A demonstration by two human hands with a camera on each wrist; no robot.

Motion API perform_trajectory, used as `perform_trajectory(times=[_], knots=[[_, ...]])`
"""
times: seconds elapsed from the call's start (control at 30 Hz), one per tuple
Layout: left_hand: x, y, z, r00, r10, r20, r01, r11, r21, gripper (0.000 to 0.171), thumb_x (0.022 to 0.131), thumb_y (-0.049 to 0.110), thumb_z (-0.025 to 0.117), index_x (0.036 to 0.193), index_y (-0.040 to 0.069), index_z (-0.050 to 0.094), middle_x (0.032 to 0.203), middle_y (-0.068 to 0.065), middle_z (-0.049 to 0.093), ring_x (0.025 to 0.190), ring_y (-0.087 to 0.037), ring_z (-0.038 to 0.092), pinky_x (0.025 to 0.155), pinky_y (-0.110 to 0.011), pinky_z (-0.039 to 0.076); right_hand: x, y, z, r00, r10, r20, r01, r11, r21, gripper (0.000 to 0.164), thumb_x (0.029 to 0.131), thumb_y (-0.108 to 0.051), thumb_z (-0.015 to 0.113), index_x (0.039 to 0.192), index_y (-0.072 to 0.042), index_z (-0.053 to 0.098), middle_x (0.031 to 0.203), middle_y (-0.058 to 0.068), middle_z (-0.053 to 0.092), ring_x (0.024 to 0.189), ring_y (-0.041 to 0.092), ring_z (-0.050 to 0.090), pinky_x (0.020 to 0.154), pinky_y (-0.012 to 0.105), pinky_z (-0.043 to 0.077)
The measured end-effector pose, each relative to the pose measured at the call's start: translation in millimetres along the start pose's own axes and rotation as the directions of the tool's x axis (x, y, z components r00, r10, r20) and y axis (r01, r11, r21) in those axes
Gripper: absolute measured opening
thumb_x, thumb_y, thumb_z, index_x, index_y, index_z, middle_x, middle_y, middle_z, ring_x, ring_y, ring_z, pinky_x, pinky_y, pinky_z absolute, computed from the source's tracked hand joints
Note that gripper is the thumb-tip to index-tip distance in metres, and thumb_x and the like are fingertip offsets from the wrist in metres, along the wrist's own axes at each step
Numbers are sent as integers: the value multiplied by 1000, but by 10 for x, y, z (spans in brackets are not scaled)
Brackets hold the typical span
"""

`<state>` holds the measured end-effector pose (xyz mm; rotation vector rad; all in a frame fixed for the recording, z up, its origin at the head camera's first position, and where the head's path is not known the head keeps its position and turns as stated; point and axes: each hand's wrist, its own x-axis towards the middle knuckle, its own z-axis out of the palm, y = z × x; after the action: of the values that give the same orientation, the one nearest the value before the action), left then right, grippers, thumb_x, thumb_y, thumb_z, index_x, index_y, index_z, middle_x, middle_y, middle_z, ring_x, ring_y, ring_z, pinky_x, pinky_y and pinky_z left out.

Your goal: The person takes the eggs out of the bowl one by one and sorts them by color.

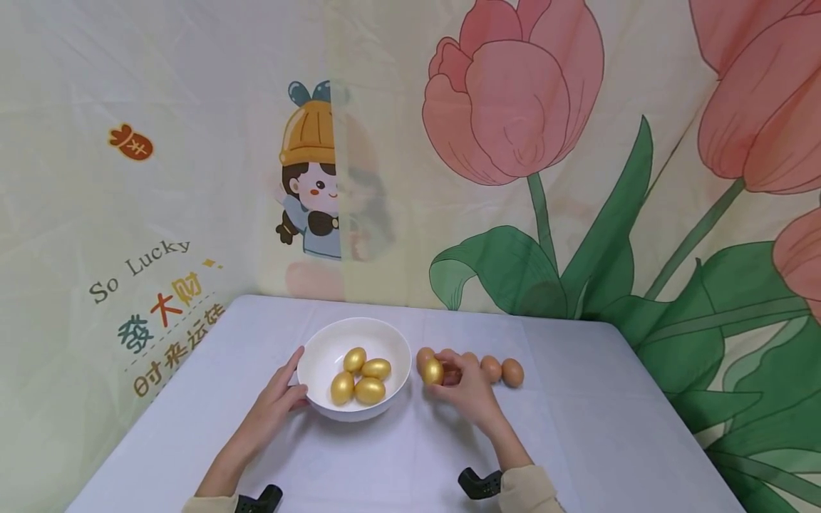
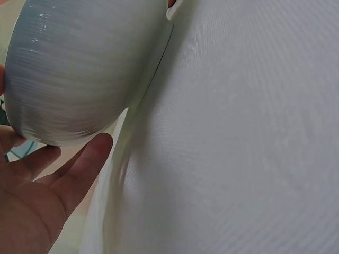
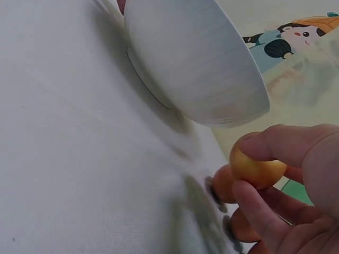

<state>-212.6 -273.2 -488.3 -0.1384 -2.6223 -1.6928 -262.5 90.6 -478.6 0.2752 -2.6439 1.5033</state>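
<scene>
A white bowl stands on the table and has several golden eggs in it. My left hand rests against the bowl's left side, its fingers fairly straight; in the left wrist view the fingertips meet the outer wall. Just right of the bowl, my right hand pinches another golden egg between thumb and fingers. The right wrist view shows this egg outside the bowl, in front of the brown eggs. My right hand partly covers the row of brown eggs.
A white cloth covers the table, whose far edge meets a printed fabric backdrop with tulips and a cartoon child. Each wrist wears a black device near the beige sleeve.
</scene>
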Motion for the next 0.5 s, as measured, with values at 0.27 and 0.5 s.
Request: perform_trajectory(times=[0.27, 0.5], knots=[[2, -11, -1, 1000, -11, -6, 11, 1000, 1, 72, 110, 22, 49, 173, 19, 14, 171, -25, 21, 133, -38, 60, 108, -39, 58, 20, 109, 69, 998, -57, 39, 59, 997, -52, 56, 79, -6, 92, 131, -6, 72, 112, 8, 70, 93, 27, 68, 76, 28, 63], [6, -19, -6, 1000, 2, 1, -2, 1000, -3, 71, 110, 23, 49, 173, 20, 14, 172, -25, 21, 136, -39, 57, 109, -42, 56, 30, 134, 107, 997, -49, 58, 52, 997, -62, 59, 78, -3, 92, 133, -7, 72, 109, 7, 70, 92, 25, 68, 76, 25, 64]])
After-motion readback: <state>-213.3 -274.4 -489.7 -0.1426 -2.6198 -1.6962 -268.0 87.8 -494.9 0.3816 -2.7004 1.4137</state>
